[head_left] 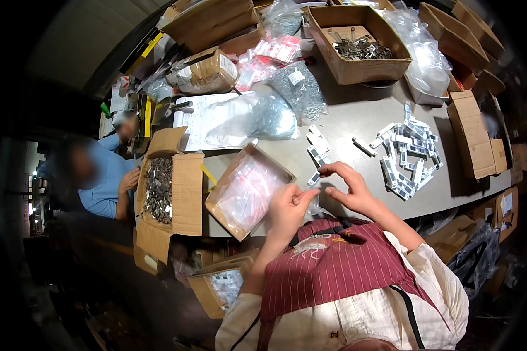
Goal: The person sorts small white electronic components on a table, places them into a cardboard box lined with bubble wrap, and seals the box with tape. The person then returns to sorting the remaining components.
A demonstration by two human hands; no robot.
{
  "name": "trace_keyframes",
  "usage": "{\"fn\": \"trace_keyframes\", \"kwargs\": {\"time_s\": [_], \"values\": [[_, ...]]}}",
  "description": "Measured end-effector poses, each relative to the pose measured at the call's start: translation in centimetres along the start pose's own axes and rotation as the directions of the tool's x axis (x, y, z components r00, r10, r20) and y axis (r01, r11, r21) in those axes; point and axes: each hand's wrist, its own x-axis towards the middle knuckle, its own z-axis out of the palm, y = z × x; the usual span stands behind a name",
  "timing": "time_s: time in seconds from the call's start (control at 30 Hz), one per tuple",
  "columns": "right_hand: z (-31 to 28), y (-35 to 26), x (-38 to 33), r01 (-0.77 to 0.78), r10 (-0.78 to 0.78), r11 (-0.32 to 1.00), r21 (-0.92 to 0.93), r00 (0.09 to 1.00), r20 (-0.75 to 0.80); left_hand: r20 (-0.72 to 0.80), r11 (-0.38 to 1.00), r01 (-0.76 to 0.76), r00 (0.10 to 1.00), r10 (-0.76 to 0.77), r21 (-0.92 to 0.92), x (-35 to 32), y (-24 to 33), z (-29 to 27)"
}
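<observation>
Head view: oblong piece (314, 178), white and dark, beside right hand (355, 194)

The tabletop (386, 108) in front of you was grey and smooth. To your right it carried a loose pile of white-and-dark parts (416, 143), with 1 dark piece (364, 147) just beside it and a short line of white parts (317, 141) nearer your middle. On your left sat 1 box of clear bags (282, 169); beyond it lay papers (198, 126), partly under a clear bag (275, 117). Farther back stood 1 open carton of metal pieces (369, 72), and at your far right, 1 upright carton (473, 137).
</observation>
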Motion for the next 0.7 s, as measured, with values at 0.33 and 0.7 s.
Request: {"fn": "trace_keyframes", "kwargs": {"time_s": [0.33,0.7], "values": [[-0.4,-1.9,0.9,0.259,-0.232,0.935,-0.242,0.964,0.132,0.034,0.970,-0.169,0.986,0.165,0.174,0.4,0.4,0.4],[-0.6,-1.0,-0.1,0.240,-0.236,0.950,-0.198,0.971,0.045,0.225,0.984,0.132,0.969,-0.103,-0.119,0.5,-1.3,1.2]]}}
